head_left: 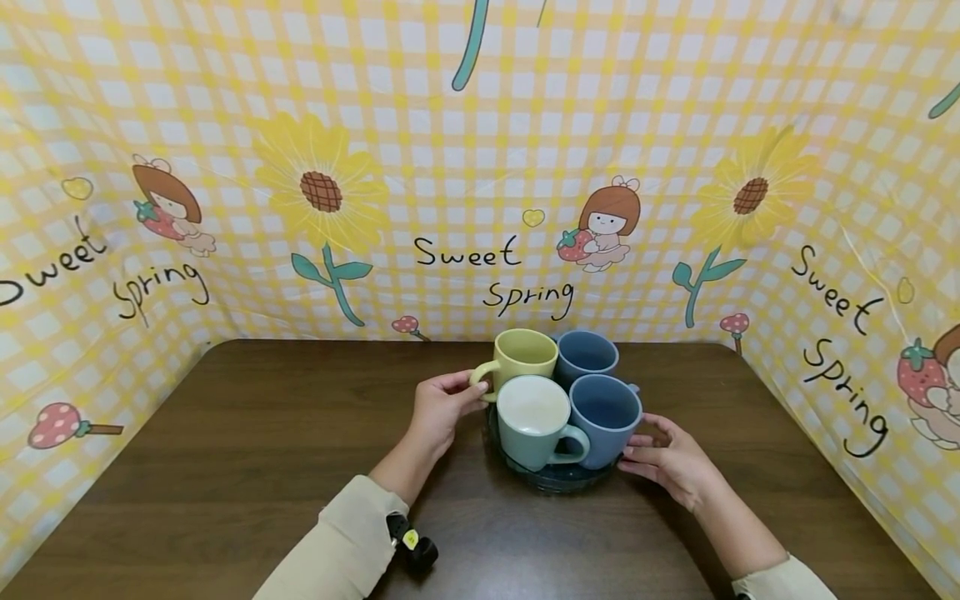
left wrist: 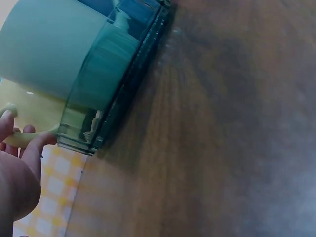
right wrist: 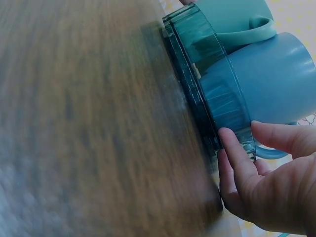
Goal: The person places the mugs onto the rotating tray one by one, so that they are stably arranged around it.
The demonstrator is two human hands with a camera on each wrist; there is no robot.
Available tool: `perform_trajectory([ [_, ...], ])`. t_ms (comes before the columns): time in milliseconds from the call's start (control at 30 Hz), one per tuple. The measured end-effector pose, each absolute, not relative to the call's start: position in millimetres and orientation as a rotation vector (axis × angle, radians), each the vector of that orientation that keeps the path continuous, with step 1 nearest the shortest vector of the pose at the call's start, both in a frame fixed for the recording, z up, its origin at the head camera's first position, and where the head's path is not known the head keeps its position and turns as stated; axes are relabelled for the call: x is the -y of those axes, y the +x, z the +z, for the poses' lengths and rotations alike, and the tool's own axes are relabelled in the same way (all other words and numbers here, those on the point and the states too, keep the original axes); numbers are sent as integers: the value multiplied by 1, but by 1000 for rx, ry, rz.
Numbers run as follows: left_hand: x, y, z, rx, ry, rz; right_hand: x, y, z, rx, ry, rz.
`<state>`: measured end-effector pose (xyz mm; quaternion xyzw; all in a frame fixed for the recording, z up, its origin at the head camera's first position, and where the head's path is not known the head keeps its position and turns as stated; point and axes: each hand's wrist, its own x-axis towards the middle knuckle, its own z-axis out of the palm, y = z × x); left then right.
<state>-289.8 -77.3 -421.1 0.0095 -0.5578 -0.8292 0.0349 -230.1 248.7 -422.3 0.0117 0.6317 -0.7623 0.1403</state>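
Yellow mug (head_left: 525, 350), pale green mug (head_left: 528, 442), front blue mug (head_left: 606, 429) and rear blue mug (head_left: 587, 354) stand upright, close together, on a round clear teal tray (head_left: 558, 482). My left hand (head_left: 444, 406) grips the yellow mug's handle (left wrist: 22, 139) at the left side. At the tray's right edge, my right hand (head_left: 671, 458) holds the tray wall between thumb and fingers, beside the front blue mug. The right thumb (right wrist: 276, 136) lies at the rim, with the other fingertips lower on the tray's outside. The green mug's handle (head_left: 576, 447) points right.
A brown wooden table (head_left: 247, 467) lies under the tray. Behind it and along both sides hangs a yellow checked cloth (head_left: 465, 183) printed with flowers and lettering. A small black device (head_left: 412, 546) is strapped at the left sleeve (head_left: 348, 525).
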Motion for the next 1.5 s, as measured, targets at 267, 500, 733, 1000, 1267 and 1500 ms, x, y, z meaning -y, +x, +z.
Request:
perform_trajectory([
  [267, 83, -291, -422, 1941, -58, -2386, -249, -230, -423, -1838, 32, -2203],
  [500, 86, -292, -426, 2217, -115, -2129, -251, -230, -425, -1825, 14, -2213],
  [733, 82, -292, -430, 2366, -188, -1999, -251, -230, -426, -1835, 2, -2198],
  [1000, 89, -289, -429, 2334, -236, -2103, -252, -230, -426, -1830, 19, -2189],
  [1267, 108, -282, -421, 2336, -311, -2177, -251, -230, -422, -1860, -11, -2184],
  [1500, 123, -275, -417, 2370, -371, -2180, -253, -227, -419, -1877, -4, -2202],
])
